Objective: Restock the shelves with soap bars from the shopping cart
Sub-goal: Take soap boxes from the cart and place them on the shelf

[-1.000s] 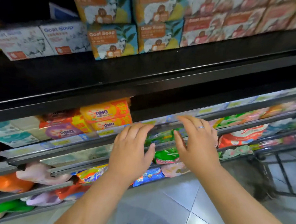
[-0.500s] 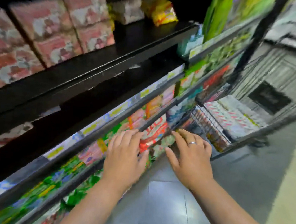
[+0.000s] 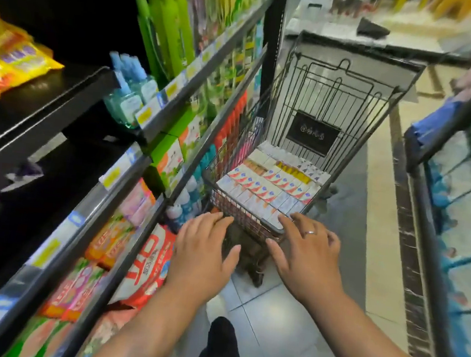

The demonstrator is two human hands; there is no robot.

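Observation:
A black wire shopping cart [image 3: 352, 83] stands in the aisle ahead of me. Its basket holds several rows of boxed soap bars [image 3: 268, 184], white with red and blue marks, with yellow and pale boxes behind. My left hand [image 3: 204, 250] is spread flat, fingers straight, just short of the cart's near rim. My right hand [image 3: 304, 257], with a ring on one finger, is also spread, its fingertips reaching the near rim and the closest boxes. Neither hand holds anything.
Shelving runs along my left, with detergent bags [image 3: 148, 267], blue bottles [image 3: 130, 90] and green bottles [image 3: 169, 19]; a dark shelf [image 3: 33, 118] holds a yellow pack [image 3: 12, 62]. Another shelf unit [image 3: 454, 228] lines the right. Tiled floor [image 3: 285, 335] lies between.
My view has swung right from the soap shelves to the cart. Both hands, still spread and holding nothing, have moved from the shelf rails to the cart's near rim.

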